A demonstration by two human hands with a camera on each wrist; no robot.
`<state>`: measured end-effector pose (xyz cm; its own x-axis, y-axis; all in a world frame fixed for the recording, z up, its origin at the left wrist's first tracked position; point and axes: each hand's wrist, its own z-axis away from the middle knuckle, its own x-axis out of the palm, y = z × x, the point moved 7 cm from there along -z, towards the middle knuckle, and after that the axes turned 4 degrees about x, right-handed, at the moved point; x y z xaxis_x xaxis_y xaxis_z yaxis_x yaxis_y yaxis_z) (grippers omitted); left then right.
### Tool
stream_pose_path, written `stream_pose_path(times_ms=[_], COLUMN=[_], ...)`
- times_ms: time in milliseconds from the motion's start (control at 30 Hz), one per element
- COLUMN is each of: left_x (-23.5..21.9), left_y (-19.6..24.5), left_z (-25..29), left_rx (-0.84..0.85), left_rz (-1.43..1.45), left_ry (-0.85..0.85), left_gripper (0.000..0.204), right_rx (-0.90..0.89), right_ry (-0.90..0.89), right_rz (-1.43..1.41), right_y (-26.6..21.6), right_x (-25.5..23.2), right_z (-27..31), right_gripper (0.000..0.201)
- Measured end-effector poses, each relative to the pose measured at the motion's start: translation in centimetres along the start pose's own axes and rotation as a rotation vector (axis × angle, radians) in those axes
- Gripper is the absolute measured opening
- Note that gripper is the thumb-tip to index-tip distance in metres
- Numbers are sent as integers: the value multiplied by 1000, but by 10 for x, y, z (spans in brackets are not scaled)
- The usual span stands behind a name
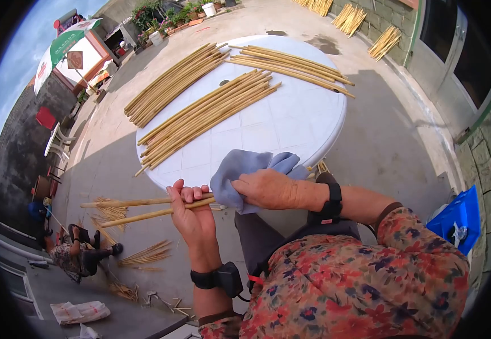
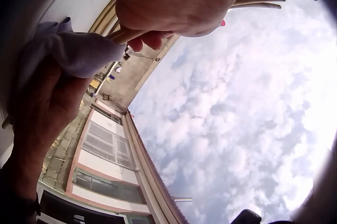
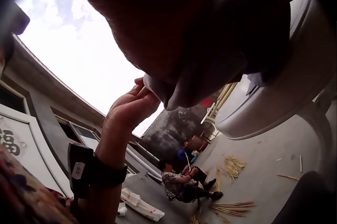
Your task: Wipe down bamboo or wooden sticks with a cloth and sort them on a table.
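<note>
Two long tan bamboo sticks (image 1: 138, 216) lie across the palm of my left hand (image 1: 196, 225), whose thumb and fingers hold them. Their far ends stick out to the left, spread slightly apart. My right hand (image 1: 276, 189) grips a blue-grey cloth (image 1: 231, 172) wrapped round the sticks, close beside the left hand. In the left wrist view, the cloth (image 2: 87, 55) bunches over the sticks just below the left hand (image 2: 179, 0). The cloth and right hand hide the sticks' middle part.
A round white table (image 1: 307, 121) stands in front, bearing several rows of similar sticks (image 1: 206, 116). More bundles (image 1: 350, 21) lean by the wall. At lower left another person (image 1: 73, 254) sits near stick bundles (image 1: 146, 254) on the ground. A blue container (image 1: 459, 220) is at right.
</note>
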<state>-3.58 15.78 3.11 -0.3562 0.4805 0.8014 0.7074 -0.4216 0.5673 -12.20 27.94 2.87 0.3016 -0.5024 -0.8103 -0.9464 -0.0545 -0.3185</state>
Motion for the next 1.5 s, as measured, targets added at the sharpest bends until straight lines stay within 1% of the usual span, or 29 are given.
stream_pose_path(times_ms=[33, 67, 133, 267, 300, 333, 367, 400, 433, 533, 567, 633, 667, 733, 833, 900, 967, 1033, 1067, 1100, 1167, 1200, 1233, 1300, 1333, 1400, 1433, 1467, 1500], left_x=[-10, -11, -16, -36, -40, -44, -54, -58, -57, -44, -43, -37, -35, -25, -9, 2, 14, 25, 31, 33, 21, 18, 12, 3, -1, -5, -8, -8, -17], left_y=[-3, -4, 6, 48, 57, 65, 77, 95, 106, 95, 88, 73, 66, 55, 36, 22, 6, -10, -17, -20, -19, -18, -22, -23, -20, -24, -20, -14, -4], left_z=[3, 3, 2, -6, -7, -9, -11, -13, -13, -5, -5, -6, -6, -5, -2, -3, -2, 1, 2, 2, 0, 1, 1, 3, 3, 5, 6, 5, 4], left_rx=[20, 9, 106, 198, 209, 217, 215, 259, 302, 254, 251, 230, 229, 244, 190, 172, 122, 125, 121, 130, 208, 224, 159, 69, 88, -1, 33, 43, 75], left_rz=[-17, -22, 81, 70, 110, 147, 146, 169, 191, 178, 179, 151, 153, 47, -15, -2, -24, -15, -3, -7, -191, -199, -255, -407, -417, -404, -406, -409, -294], left_ry=[225, 235, 191, 175, 130, 85, 86, -12, -110, -43, -45, -121, -122, -163, -262, -264, -307, -343, -373, -372, -192, -187, -175, -193, -174, -204, -142, -131, 30], left_gripper=[26, 26, 24, 26, 26, 25, 25, 23, 22, 19, 19, 14, 14, 12, 13, 14, 16, 17, 19, 19, 21, 21, 21, 23, 23, 26, 35, 35, 32], right_rx=[11, -25, -50, -50, -29, -5, 101, 206, 355, 750, 753, 825, 826, 761, 645, 573, 372, 175, 99, 38, 45, 57, 5, -26, -43, -87, -83, -80, -88], right_ry=[-5, -3, -8, -50, -4, 43, 57, 72, 155, 323, 325, 530, 532, 590, 510, 250, 100, -53, -79, 22, -15, -48, -22, -26, -32, -10, -31, -51, -57], right_rz=[-8, 64, 127, 282, 301, 319, 288, 256, 131, -388, -386, -737, -735, -1041, -1127, -981, -826, -637, -504, -299, -212, -117, -53, -41, -19, -10, 50, 116, 110], right_y=[0, 1, 8, 42, 52, 64, 84, 104, 123, 169, 174, 183, 179, 162, 140, 125, 78, 38, 13, -3, -11, -14, -18, -16, -14, -12, -10, -8, -7], right_x=[0, -4, -13, -43, -53, -61, -72, -83, -95, -109, -107, -105, -105, -106, -107, -98, -90, -61, -53, -39, -27, -21, -18, -10, -5, -4, -3, -1, 1], right_z=[2, 3, 6, 40, 50, 62, 75, 89, 105, 138, 140, 144, 139, 120, 84, 51, 12, -17, -22, -29, -36, -40, -40, -38, -36, -34, -33, -34, -32], right_gripper=[16, 16, 16, 19, 22, 25, 27, 28, 25, 25, 25, 30, 30, 36, 38, 37, 36, 45, 49, 47, 46, 45, 43, 43, 42, 36, 33, 30, 30])
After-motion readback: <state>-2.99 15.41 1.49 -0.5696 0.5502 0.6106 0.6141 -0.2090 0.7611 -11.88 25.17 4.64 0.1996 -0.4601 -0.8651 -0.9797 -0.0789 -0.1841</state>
